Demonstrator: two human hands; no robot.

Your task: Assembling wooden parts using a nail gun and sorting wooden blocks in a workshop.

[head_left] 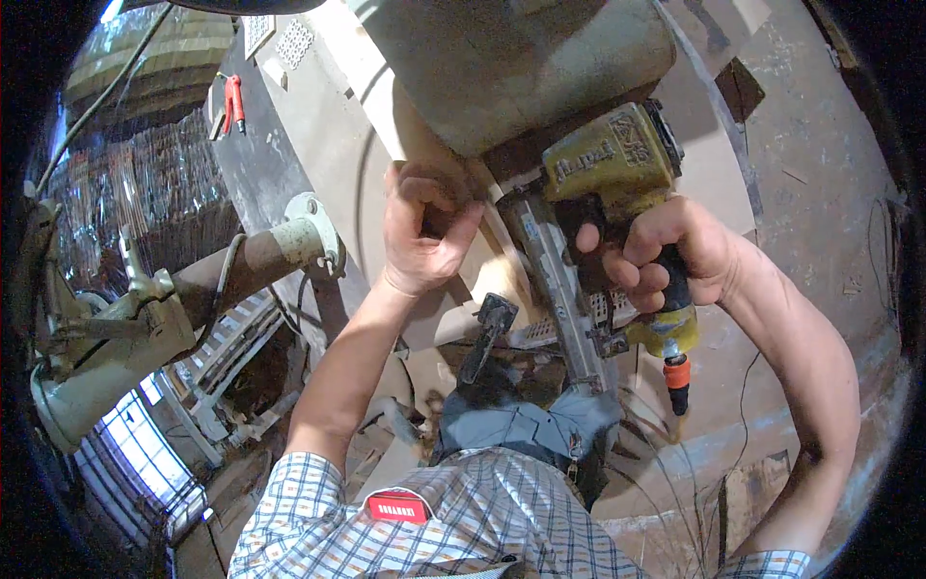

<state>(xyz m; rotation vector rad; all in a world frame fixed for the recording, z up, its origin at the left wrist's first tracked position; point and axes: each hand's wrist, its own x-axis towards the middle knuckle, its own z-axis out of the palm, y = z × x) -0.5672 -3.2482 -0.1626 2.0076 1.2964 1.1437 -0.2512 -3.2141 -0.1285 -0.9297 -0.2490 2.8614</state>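
Observation:
My right hand point(675, 253) is wrapped round the grip of a yellow pneumatic nail gun point(610, 164). Its long metal magazine point(559, 289) slants down toward my waist, and an orange hose fitting point(677, 374) sticks out below the grip. Left of the gun's nose, my left hand point(424, 236) is closed, its fingers curled toward the thumb. Whatever those fingers hold, if anything, I cannot make out. A pale, brightly lit wooden strip point(381, 101) runs beside this hand. Beyond both hands lies a big grey-green rounded block point(526, 72).
A machine with a thick pipe arm and round flange point(313, 232) stands at the left. On the dark surface at far left lies a red air blow gun point(233, 101). A dark-headed tool or handle point(490, 333) rises near my waist. Thin cables trail over the floor at right.

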